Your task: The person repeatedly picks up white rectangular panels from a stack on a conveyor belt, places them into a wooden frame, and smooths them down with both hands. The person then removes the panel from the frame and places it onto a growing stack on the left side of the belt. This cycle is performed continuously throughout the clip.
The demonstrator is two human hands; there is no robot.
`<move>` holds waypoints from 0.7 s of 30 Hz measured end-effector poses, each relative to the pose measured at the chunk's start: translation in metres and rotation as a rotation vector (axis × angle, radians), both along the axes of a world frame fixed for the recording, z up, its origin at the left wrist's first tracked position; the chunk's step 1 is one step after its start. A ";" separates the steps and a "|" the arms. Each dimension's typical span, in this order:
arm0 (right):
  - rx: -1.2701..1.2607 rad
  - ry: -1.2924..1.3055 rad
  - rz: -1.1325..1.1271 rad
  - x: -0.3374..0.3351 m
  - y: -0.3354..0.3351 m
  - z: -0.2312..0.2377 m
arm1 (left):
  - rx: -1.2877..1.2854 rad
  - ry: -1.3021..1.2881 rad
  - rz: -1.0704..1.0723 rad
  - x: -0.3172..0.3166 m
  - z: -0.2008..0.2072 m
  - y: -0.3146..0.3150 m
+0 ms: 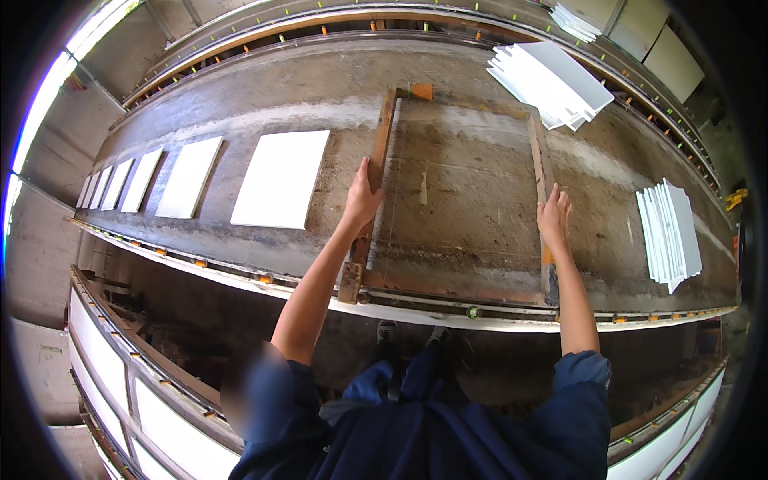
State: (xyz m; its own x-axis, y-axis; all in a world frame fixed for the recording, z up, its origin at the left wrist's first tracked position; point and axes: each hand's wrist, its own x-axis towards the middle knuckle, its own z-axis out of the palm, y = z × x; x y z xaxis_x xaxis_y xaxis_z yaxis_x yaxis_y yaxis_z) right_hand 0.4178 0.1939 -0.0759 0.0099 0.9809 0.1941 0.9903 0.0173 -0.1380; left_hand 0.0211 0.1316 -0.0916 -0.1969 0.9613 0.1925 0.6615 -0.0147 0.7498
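A wooden screen-printing frame (385, 132) with worn, stained bars lies across the long table in front of me. Table-brown shows through its middle, and I cannot make out the mesh clearly. My left hand (364, 197) grips the left bar, thumb along the wood. On the right bar my right hand (554, 216) has hold, its fingers on the outer side. The near end of the frame sits at the table's front rail. Left of it lies a flat white sheet (282, 178), apart from the frame.
Several more white sheets (189, 178) run in a row to the left. Fanned stacks of white sheets lie at the far right (552, 80) and near right (672, 232). The table's front rail (416, 310) carries small stops. Further long tables (264, 38) stand beyond and behind me.
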 end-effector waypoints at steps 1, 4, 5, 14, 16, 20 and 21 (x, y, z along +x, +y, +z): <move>0.003 -0.006 0.008 0.000 0.002 -0.003 | -0.066 -0.034 0.021 -0.002 0.000 0.001; -0.019 0.024 -0.008 0.007 0.006 -0.002 | -0.187 -0.109 0.044 0.003 0.012 0.004; -0.029 0.041 0.003 0.007 0.008 -0.002 | -0.163 -0.078 0.041 0.000 0.010 0.005; 0.017 0.078 0.042 0.004 0.004 -0.004 | -0.134 -0.079 0.009 -0.001 0.000 -0.002; 0.033 0.042 0.040 0.006 0.003 -0.003 | -0.147 -0.070 -0.012 0.003 0.005 -0.003; 0.020 0.031 0.058 0.001 -0.002 -0.003 | -0.104 0.188 -0.026 0.001 0.000 -0.008; 0.010 0.045 0.055 -0.001 -0.003 -0.001 | -0.118 0.202 -0.016 0.003 0.005 -0.009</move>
